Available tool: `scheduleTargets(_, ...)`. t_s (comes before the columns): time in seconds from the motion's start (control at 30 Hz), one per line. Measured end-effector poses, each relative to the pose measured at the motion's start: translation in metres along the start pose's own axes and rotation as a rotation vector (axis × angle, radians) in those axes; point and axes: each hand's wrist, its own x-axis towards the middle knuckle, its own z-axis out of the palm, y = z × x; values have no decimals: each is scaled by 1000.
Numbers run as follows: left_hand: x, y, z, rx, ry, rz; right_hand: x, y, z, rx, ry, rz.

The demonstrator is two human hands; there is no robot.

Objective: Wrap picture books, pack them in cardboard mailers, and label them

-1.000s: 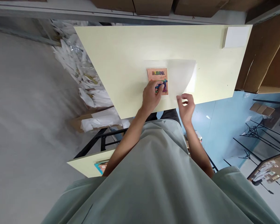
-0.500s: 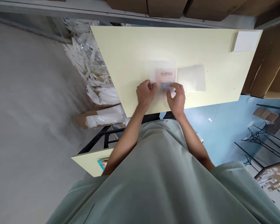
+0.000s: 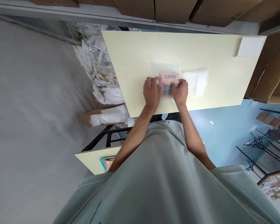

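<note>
A pink printed flat piece (image 3: 170, 76) with a dark block on its lower part lies on the pale yellow table. A translucent sheet or bag (image 3: 157, 67) spreads under or around it; motion blur hides which. My left hand (image 3: 152, 92) rests at its left edge, back up, fingers bent and close together at the pink piece. At the right edge my right hand (image 3: 180, 92) pinches the pink piece, thumb on top and fingers curled at the side. Just beyond the right hand lies a white translucent sheet (image 3: 198, 81), its right part looking folded over.
The pale yellow table (image 3: 130, 49) carries a white block-like stack (image 3: 250, 46) at its far right corner. Brown cartons (image 3: 172, 11) line the shelf behind. White plastic packaging (image 3: 102, 62) is heaped off the left edge. An open cardboard box (image 3: 267, 68) stands at the right.
Both hands have closed in on the pink piece's sides; the right fingers now grip its edge. The white sheet at the right now looks folded. The whole view has shifted slightly.
</note>
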Motion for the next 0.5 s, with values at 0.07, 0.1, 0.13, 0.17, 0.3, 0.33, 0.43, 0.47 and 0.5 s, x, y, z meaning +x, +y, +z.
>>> scheduleTargets(0.07, 0, 0, 3, -36, -55, 7, 4, -3, -3, 23, -26, 0)
scheduleTargets(0.1, 1, 0, 3, -50, -70, -1, 4, -5, -4, 41, -56, -8)
scheduleTargets(0.13, 2, 1, 3, -56, -78, -8, 2, -8, -5, 67, -95, -15)
scheduleTargets(0.17, 3, 1, 2, -56, -84, -14, 0, -11, -6, 101, -137, -19)
scheduleTargets(0.3, 6, 9, -15, -79, -124, -45, -17, -25, -13, 279, -300, -19)
scheduleTargets(0.33, 5, 11, -21, -123, -138, -61, -22, -28, -17, 322, -330, -21)
scheduleTargets(0.43, 1, 16, -39, -340, -178, -101, -31, -36, -33, 439, -385, -30)
scheduleTargets(0.47, -1, 17, -44, -424, -196, -113, -33, -38, -39, 465, -393, -32)
scheduleTargets(0.5, -4, 18, -48, -506, -216, -126, -33, -39, -44, 479, -397, -36)
